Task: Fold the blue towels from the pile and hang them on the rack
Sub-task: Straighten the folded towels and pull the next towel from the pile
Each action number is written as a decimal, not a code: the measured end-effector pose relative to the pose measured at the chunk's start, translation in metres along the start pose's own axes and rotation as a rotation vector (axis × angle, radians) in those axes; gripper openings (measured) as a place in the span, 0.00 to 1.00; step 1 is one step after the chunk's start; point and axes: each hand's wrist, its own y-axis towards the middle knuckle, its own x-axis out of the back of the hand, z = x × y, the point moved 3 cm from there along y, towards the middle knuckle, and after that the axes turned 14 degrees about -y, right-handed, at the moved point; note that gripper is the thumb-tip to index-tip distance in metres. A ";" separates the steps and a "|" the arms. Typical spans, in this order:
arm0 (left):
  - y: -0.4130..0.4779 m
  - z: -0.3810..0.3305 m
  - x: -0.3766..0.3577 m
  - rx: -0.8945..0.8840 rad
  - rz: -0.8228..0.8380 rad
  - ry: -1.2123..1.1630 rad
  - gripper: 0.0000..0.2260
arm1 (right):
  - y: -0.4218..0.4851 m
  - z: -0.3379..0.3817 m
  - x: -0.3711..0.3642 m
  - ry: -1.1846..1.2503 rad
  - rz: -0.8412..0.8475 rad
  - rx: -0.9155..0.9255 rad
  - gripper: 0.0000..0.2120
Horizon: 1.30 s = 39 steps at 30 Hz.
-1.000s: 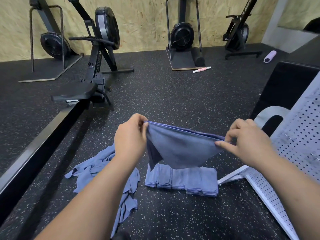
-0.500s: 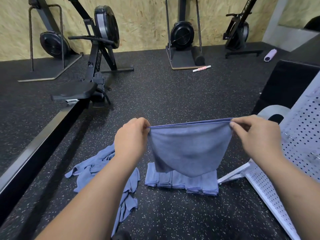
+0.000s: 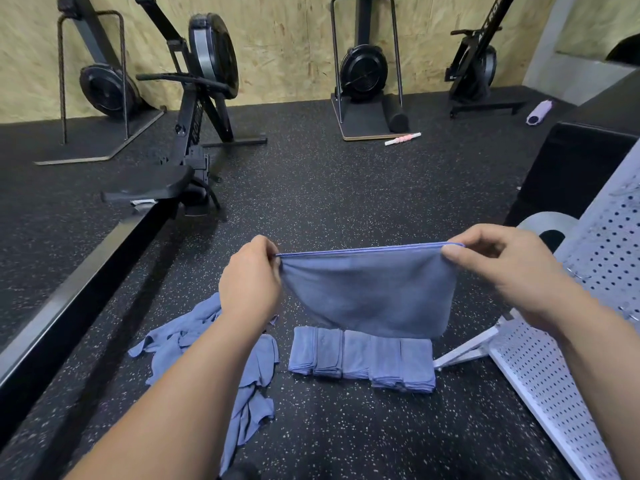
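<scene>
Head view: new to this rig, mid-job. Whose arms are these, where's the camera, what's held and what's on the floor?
No robot: a person wears one camera on the head, looking forward and down at their own bare arms. The left hand and right hand each pinch a top corner of a blue towel, stretched level between them. On the floor lie a row of folded towels, a loose pile of towels to its left, and a white perforated rack to its right. Behind stand rowing machines.
</scene>
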 end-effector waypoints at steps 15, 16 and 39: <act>0.005 -0.010 -0.022 0.428 0.189 -1.133 0.11 | -0.001 0.010 0.011 0.273 -0.291 -0.130 0.11; 0.007 -0.011 -0.023 0.454 0.209 -1.217 0.10 | -0.001 0.005 0.014 0.252 -0.327 -0.152 0.12; -0.044 -0.042 -0.061 0.559 0.389 -1.003 0.03 | -0.007 -0.026 -0.072 0.223 -0.008 -0.457 0.06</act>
